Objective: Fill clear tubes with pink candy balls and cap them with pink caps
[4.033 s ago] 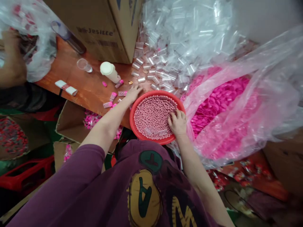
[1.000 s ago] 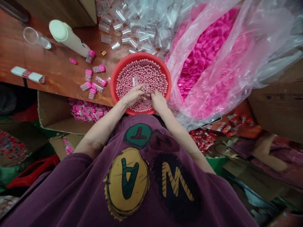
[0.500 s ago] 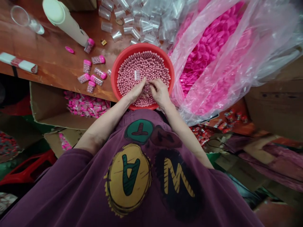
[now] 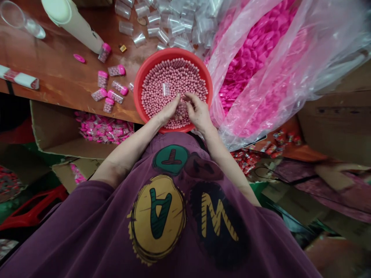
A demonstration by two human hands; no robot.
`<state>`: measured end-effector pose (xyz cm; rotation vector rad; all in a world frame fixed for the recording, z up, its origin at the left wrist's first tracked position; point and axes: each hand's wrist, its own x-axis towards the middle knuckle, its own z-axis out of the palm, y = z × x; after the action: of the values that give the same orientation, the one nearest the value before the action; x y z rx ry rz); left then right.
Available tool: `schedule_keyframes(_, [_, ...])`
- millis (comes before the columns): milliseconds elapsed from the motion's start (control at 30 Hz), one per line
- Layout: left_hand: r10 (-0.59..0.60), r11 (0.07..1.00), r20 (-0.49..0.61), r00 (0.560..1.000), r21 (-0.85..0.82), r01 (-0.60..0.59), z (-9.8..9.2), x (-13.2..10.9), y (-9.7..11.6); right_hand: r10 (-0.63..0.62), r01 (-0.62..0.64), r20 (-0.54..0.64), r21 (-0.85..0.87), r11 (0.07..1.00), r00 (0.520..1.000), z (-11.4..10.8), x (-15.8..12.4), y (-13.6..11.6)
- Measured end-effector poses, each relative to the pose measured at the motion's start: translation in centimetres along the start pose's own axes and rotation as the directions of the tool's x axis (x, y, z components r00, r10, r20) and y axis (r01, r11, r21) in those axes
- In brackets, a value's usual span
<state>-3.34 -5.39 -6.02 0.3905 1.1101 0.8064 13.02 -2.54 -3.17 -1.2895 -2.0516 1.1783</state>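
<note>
A red basin (image 4: 139,83) full of small pink balls (image 4: 179,71) stands in front of me. My left hand (image 4: 169,110) is inside it, its fingers curled around what looks like a clear plastic jar (image 4: 181,109) of pink balls, partly hidden between my hands. Just to the right, my right hand (image 4: 199,112) hovers over the balls, thumb and forefinger apart, with nothing visible between them. Another small clear jar (image 4: 166,89) lies on the balls beyond my left hand.
Several pink-capped jars (image 4: 116,70) lie on the table at left; more fill a cardboard box (image 4: 49,135) below. Empty clear jars (image 4: 174,27) are heaped behind the basin. A plastic bag of pink caps (image 4: 255,50) stands right. A white cylinder (image 4: 78,29) stands far left.
My right thumb and forefinger have spread apart, and the hand sits slightly further right. The view has shifted a little, moving the table things left and up.
</note>
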Motion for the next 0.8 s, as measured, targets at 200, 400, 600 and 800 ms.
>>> schedule_keyframes(200, [-0.05,0.996,0.022,0.998,0.073,0.049,-0.1,0.4,-0.4,0.018,-0.02,0.035,0.051,0.998,0.999,-0.1,-0.3,1.1])
schedule_keyframes(400, [-0.078,0.994,0.078,0.994,-0.067,0.084,-0.7,-0.5,0.5,0.129,-0.13,-0.06,-0.004,0.992,0.99,-0.1,-1.0,3.8])
schedule_keyframes(600, [-0.049,0.98,0.052,0.997,-0.19,0.058,-1.8,-1.3,2.4,0.184,-0.151,0.105,-0.263,0.953,0.977,0.4,-1.5,3.3])
schedule_keyframes(800, [-0.034,0.988,-0.134,0.99,-0.157,0.013,-3.8,-0.7,3.4,0.211,-0.1,0.264,-0.381,0.919,0.941,1.5,-1.1,1.8])
